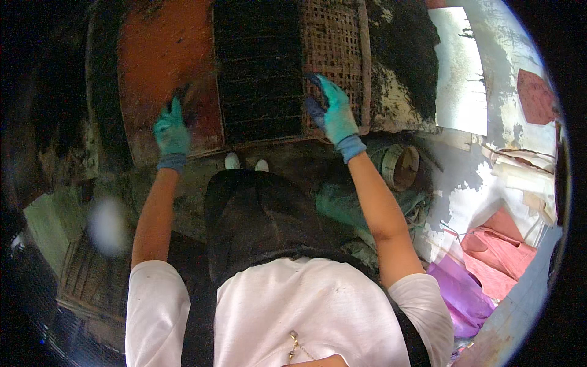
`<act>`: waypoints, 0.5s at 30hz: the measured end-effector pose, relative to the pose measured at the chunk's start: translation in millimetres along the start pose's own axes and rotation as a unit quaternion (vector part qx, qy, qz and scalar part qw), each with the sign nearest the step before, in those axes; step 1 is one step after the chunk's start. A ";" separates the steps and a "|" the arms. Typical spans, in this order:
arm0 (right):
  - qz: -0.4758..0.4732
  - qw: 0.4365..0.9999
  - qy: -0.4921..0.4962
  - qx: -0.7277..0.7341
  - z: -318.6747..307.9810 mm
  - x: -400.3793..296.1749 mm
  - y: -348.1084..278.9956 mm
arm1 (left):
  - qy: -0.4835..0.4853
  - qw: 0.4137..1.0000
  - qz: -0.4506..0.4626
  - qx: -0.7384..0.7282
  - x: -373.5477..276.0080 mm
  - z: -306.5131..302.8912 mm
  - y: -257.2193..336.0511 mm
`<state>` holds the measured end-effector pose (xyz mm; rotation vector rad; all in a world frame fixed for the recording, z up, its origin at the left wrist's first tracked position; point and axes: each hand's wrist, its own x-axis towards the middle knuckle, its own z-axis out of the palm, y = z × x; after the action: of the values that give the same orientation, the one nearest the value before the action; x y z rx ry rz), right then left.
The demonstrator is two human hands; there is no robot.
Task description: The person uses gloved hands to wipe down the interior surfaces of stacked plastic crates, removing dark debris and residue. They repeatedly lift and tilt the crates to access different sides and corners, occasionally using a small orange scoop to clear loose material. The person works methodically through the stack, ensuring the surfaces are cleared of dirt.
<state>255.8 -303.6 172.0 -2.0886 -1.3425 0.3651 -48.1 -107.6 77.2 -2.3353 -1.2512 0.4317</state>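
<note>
My left hand (173, 130), in a teal knitted glove with a blue cuff, is over the lower part of an orange-brown panel (165, 50). Its fingers point forward with a gap between them, and the darker fingertips blur into the panel. My right hand (338, 110) wears a matching glove with a dark palm side. Thumb and fingers are spread around bare space, above the edge of a woven lattice tray (332, 41). Between the hands lies a dark slatted surface (259, 78). Whether either hand touches what lies below I cannot tell.
A round bucket-like container (400, 167) lies tipped at the right, near green sheeting (339, 202). Pink clothing (493, 257) and a purple bag (458, 293) are by the peeling wall (463, 202). Another slatted rack (87, 266) is at lower left. White shoe tips (232, 160) show below.
</note>
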 end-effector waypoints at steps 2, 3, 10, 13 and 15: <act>0.207 0.944 -0.187 -0.174 -5.9 -16.6 31.7 | 0.166 0.984 0.003 -0.060 -2.1 26.3 -29.0; 0.221 0.916 -0.240 -0.236 2.8 -25.8 44.4 | 0.246 0.965 0.004 -0.090 -3.7 32.8 -35.0; 0.222 0.823 -0.429 -0.299 94.8 -52.2 116.6 | -0.086 0.870 0.319 -0.365 -35.8 -47.2 32.6; 0.208 0.863 -0.377 -0.264 72.4 -53.2 85.4 | -0.080 0.875 0.311 -0.363 -35.7 9.3 55.0; 0.218 0.879 -0.340 -0.252 67.1 -53.5 78.6 | -0.069 0.873 0.317 -0.363 -30.5 24.2 68.2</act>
<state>252.7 -350.4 65.5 -2.8727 -1.4239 1.1325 -28.3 -160.4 22.7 -3.4316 -0.7214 0.3664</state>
